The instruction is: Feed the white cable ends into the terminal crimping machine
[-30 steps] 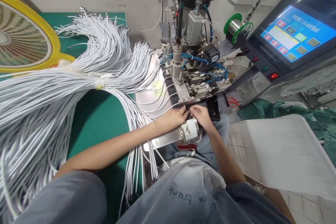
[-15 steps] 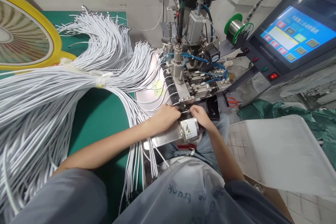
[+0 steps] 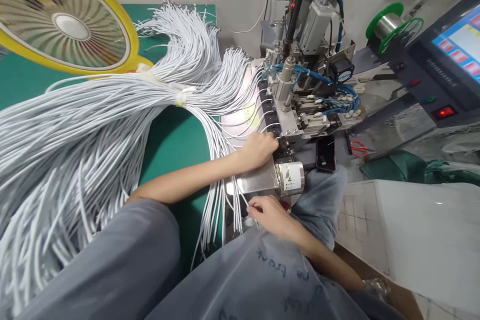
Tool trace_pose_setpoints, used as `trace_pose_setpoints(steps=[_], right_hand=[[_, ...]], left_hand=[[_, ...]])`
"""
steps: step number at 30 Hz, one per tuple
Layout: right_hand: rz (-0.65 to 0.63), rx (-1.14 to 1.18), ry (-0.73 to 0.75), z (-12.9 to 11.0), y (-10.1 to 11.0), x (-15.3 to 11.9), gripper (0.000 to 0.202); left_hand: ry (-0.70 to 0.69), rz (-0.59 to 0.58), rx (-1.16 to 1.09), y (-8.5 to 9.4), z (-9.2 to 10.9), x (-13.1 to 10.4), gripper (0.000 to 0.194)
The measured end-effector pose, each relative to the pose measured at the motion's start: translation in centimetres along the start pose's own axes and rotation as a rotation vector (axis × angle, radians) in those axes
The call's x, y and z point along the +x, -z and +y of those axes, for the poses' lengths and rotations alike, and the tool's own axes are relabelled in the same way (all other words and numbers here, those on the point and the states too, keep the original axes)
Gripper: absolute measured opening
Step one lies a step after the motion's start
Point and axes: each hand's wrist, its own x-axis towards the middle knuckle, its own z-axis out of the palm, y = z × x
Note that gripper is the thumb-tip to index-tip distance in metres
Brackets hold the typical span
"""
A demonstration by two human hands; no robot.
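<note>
My left hand (image 3: 261, 151) is closed at the front end of the black cable holder row (image 3: 268, 110) on the machine (image 3: 287, 90); what its fingers grip is hidden. Lower down, my right hand (image 3: 267, 211) pinches the end of a white cable (image 3: 243, 195) that hangs at the edge of the bundle. Between the two hands lies a metal plate (image 3: 255, 180), with a silver cylinder bearing a white label (image 3: 291, 178) at its right. The large bundle of white cables (image 3: 112, 105) is tied with a pale band (image 3: 182, 96).
A yellow fan (image 3: 129, 35) stands at the upper left on the green table top (image 3: 168, 135). Right of the machine are a phone (image 3: 325, 155), orange-handled scissors (image 3: 359, 148), a wire spool (image 3: 388, 26) and a control screen (image 3: 461, 42). A white bin (image 3: 423, 230) sits lower right.
My right hand has left the machine front and moved down and left to the hanging cable ends. My left hand stays by the holder row. The whole view has shifted, with the scene further right.
</note>
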Motion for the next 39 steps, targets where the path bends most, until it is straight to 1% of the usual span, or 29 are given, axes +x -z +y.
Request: trace_pose_setpoints(steps=[1,2,3,5,7,8,10,12,13,15,17,18,20,22,25,28,31,35,39], right_hand=[[-0.010,-0.005,0.004,0.0,0.0,0.0,0.023],[0.017,-0.017,0.006,0.1,0.3,0.0,0.023],[0.073,-0.033,0.003,0.3,1.0,-0.1,0.023],[0.231,-0.050,-0.010,0.7,3.1,-0.3,0.022],[0.403,-0.016,-0.019,1.3,5.5,-0.3,0.018],[0.485,0.026,-0.014,1.6,6.6,-0.2,0.016],[0.620,0.181,0.013,2.2,8.4,0.4,0.011],[0.710,0.386,0.047,2.6,9.5,1.2,0.012],[0.734,0.491,0.067,2.6,9.8,1.6,0.014],[0.740,0.687,0.112,2.6,9.9,2.4,0.017],[0.704,0.850,0.164,2.5,9.7,3.1,0.020],[0.683,0.898,0.183,2.4,9.5,3.3,0.021],[0.672,0.911,0.219,2.3,9.2,3.7,0.020],[0.716,0.835,0.276,2.3,8.9,4.0,0.015],[0.819,0.686,0.371,2.3,8.9,4.2,0.009],[0.862,0.612,0.357,2.3,9.2,4.2,0.007],[0.833,0.547,0.300,2.0,9.8,3.9,0.010],[0.797,0.335,0.279,1.5,10.9,3.4,0.015],[0.735,0.165,0.190,1.5,11.6,2.9,0.019]], left_hand=[[0.000,0.023,-0.019,0.1,0.2,0.0,0.026],[-0.006,0.047,-0.048,0.2,0.5,-0.1,0.028],[-0.024,0.069,-0.087,0.4,0.7,-0.3,0.030],[-0.088,0.100,-0.201,0.9,1.3,-0.6,0.036],[-0.171,0.120,-0.346,1.4,1.8,-0.9,0.039],[-0.210,0.126,-0.420,1.5,2.0,-1.1,0.039],[-0.270,0.129,-0.541,1.6,2.0,-1.1,0.036],[-0.306,0.127,-0.605,1.4,1.7,-1.0,0.032],[-0.312,0.134,-0.619,1.3,1.4,-0.8,0.030],[-0.310,0.168,-0.649,1.1,1.0,-0.4,0.025],[-0.292,0.227,-0.706,1.1,0.7,-0.2,0.023],[-0.283,0.259,-0.734,1.2,0.6,-0.2,0.022],[-0.268,0.322,-0.768,1.3,0.6,-0.2,0.022],[-0.259,0.374,-0.778,1.3,0.7,-0.2,0.021],[-0.273,0.426,-0.802,0.9,0.8,-0.2,0.018],[-0.298,0.459,-0.785,0.4,0.6,0.0,0.017],[-0.287,0.483,-0.695,0.0,0.2,0.1,0.019],[-0.312,0.423,-0.545,0.0,-0.2,0.1,0.026],[-0.324,0.407,-0.475,0.2,-0.1,0.1,0.032]])
